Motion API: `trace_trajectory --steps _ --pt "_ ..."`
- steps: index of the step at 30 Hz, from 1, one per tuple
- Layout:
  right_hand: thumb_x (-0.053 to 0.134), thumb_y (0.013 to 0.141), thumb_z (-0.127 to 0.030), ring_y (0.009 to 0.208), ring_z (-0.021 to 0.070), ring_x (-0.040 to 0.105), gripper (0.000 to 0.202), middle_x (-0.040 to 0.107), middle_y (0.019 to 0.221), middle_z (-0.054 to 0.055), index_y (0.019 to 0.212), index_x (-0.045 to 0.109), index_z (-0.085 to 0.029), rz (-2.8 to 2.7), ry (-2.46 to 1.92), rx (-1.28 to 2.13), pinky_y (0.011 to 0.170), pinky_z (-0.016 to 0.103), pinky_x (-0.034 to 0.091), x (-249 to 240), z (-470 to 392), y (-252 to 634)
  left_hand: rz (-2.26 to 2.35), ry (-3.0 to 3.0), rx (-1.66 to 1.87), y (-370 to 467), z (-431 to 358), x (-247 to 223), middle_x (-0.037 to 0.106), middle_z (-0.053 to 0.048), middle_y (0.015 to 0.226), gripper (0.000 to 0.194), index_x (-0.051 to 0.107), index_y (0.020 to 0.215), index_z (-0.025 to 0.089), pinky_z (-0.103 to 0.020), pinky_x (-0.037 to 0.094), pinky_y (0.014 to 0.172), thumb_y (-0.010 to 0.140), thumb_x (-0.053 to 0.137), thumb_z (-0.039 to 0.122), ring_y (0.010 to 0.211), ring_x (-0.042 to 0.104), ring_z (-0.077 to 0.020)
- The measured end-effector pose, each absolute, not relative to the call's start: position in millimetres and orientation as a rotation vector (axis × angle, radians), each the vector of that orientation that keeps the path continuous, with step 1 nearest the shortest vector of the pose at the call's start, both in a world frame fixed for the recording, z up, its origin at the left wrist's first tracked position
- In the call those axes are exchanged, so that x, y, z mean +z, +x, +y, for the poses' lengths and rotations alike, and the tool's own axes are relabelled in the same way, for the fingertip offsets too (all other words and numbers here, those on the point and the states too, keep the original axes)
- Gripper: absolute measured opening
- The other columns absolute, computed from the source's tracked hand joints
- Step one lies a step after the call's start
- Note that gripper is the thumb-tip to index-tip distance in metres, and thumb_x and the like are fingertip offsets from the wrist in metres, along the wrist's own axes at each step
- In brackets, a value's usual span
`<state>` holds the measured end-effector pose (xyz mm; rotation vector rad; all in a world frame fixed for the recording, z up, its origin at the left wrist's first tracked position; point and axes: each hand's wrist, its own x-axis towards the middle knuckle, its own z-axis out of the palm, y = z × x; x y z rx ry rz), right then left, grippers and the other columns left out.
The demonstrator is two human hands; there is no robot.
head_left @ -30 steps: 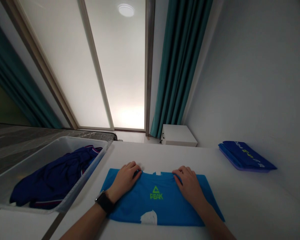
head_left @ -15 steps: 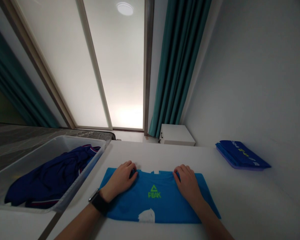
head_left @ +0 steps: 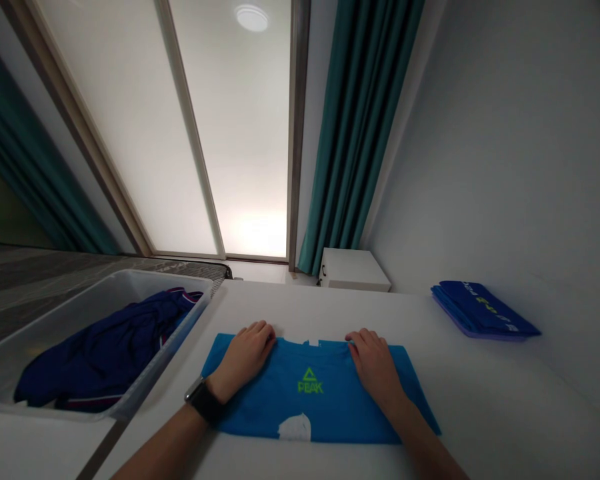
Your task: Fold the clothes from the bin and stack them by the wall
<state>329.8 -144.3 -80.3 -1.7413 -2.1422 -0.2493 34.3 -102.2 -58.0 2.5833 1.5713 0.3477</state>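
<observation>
A blue T-shirt (head_left: 340, 400) lies folded into a wide flat shape in front of me, with a green "PEAK" print in its middle and a pale patch at its near edge. My left hand (head_left: 250, 350), with a dark watch on the wrist, is closed on the far edge of the shirt, left of the neckline. To the right of the neckline, my right hand (head_left: 373, 363) also grips that far edge between thumb and fingers. Both sets of fingertips are partly hidden behind the cloth edge.
A translucent plastic bin (head_left: 130, 280) holding dark blue clothing (head_left: 115, 347) stands at the left. Folded blue garments (head_left: 485, 310) are stacked on the white table (head_left: 280, 303) at the right, near the wall. Beyond the table sits a low white cabinet (head_left: 353, 267).
My left thumb has drawn in closer to the fingers at the shirt's far edge. My right hand and the shirt have hardly moved.
</observation>
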Motion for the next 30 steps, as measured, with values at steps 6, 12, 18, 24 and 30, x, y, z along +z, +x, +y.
trace_trajectory --steps 6,12,18,24,30 --pt "0.034 0.098 -0.017 0.111 0.0256 0.055 0.037 0.063 0.12 0.012 0.122 0.062 -0.019 -2.173 -1.644 -0.236 0.097 0.042 0.04 -71.6 -159.9 301.3 1.414 2.711 0.523 63.2 -133.3 -44.3 0.059 -0.01 0.129 0.034 0.052 0.13 0.021 -0.044 0.04 0.101 0.098 0.041 0.025 0.118 0.052 -0.027" --pt "0.033 0.1 -0.04 0.141 0.0252 0.033 0.054 0.04 0.153 0.011 0.147 0.04 -0.013 -2.365 -1.613 -0.051 0.117 0.044 0.023 -87.9 -173.9 274.0 1.133 2.821 0.46 85.6 -153.4 -70.6 0.036 -0.012 0.155 0.058 0.03 0.151 0.018 -0.048 0.025 0.117 0.101 0.036 0.046 0.143 0.032 -0.0275" --pt "0.031 0.1 -0.05 0.146 0.0268 0.022 0.065 0.028 0.157 0.012 0.15 0.033 -0.009 -2.415 -1.672 0.013 0.12 0.045 0.017 -88.2 -173.7 275.8 1.125 2.804 0.407 73.3 -146.8 -70.7 0.034 -0.011 0.156 0.061 0.029 0.152 0.02 -0.048 0.022 0.119 0.101 0.035 0.051 0.145 0.029 -0.0257" --pt "0.026 0.1 -0.054 0.146 0.0266 0.022 0.066 0.029 0.157 0.011 0.15 0.033 -0.011 -2.376 -1.692 0.024 0.12 0.047 0.017 -88.4 -174.9 274.8 1.121 2.74 0.354 46.3 -130.2 -64.6 0.037 -0.007 0.155 0.056 0.031 0.151 0.027 -0.048 0.021 0.118 0.1 0.039 0.048 0.143 0.032 -0.0248" --pt "0.024 0.102 -0.048 0.146 0.0243 0.022 0.061 0.027 0.157 0.009 0.151 0.032 -0.012 -2.407 -1.662 0.055 0.12 0.046 0.017 -85.7 -171.3 277.6 1.078 2.735 0.353 40.9 -125.0 -62.0 0.039 -0.007 0.154 0.055 0.033 0.151 0.029 -0.048 0.027 0.116 0.099 0.044 0.045 0.141 0.036 -0.0263"
